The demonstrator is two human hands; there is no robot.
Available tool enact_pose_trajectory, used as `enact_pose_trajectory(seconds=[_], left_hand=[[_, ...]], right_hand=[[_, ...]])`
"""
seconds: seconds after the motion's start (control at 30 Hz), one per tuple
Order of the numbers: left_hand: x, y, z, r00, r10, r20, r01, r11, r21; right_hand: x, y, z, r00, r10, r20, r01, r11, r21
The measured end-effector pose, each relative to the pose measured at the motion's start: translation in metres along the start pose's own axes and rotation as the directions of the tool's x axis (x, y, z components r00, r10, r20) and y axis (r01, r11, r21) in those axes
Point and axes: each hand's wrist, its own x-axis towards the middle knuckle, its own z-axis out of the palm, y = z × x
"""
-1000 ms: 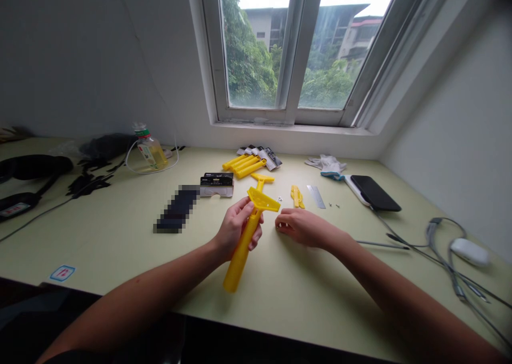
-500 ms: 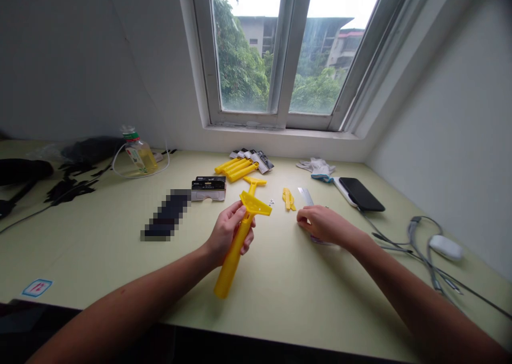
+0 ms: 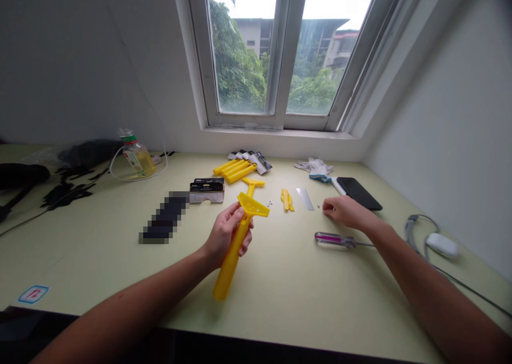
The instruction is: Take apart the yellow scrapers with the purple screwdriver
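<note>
My left hand is closed around a yellow scraper, its wide head tilted up and away from me. Over the right part of the table, my right hand has its fingers curled together, the tips down near the surface; whether they pinch anything is hidden. Just left of those fingertips lies a tiny screw. A flat metal blade rests further left, beside some yellow plastic pieces. Below my right hand is a screwdriver with a clear and purple handle, its shaft running under my forearm.
Several small screws lie right of the scraper head. Behind are another yellow scraper, several yellow handles, black packaging and gloves. A phone and cables lie right; a bottle stands left.
My right hand has moved right and slightly away from me, uncovering the screwdriver, the lower part of the blade and the tiny screw. My left hand keeps the scraper in nearly the same place.
</note>
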Motion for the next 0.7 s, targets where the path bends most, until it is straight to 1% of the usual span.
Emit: enact_pose_trajectory(seconds=[0.23, 0.4, 0.57, 0.7], left_hand=[[0.000, 0.001, 0.001, 1.000, -0.002, -0.019, 0.002, 1.000, 0.012], [0.000, 0.000, 0.001, 0.999, -0.016, -0.030, 0.017, 1.000, 0.013], [0.000, 0.001, 0.001, 0.999, -0.018, -0.029, 0.019, 1.000, 0.013], [0.000, 0.001, 0.001, 0.999, -0.023, -0.035, 0.023, 1.000, 0.010]], right_hand=[[0.008, 0.000, 0.001, 0.998, -0.017, -0.067, 0.018, 1.000, 0.015], [0.011, 0.008, 0.005, 0.994, -0.038, -0.103, 0.040, 0.999, 0.021], [0.017, 0.015, 0.005, 0.983, -0.174, -0.058, 0.178, 0.980, 0.089], [0.021, 0.012, 0.001, 0.980, -0.197, 0.001, 0.196, 0.977, 0.089]])
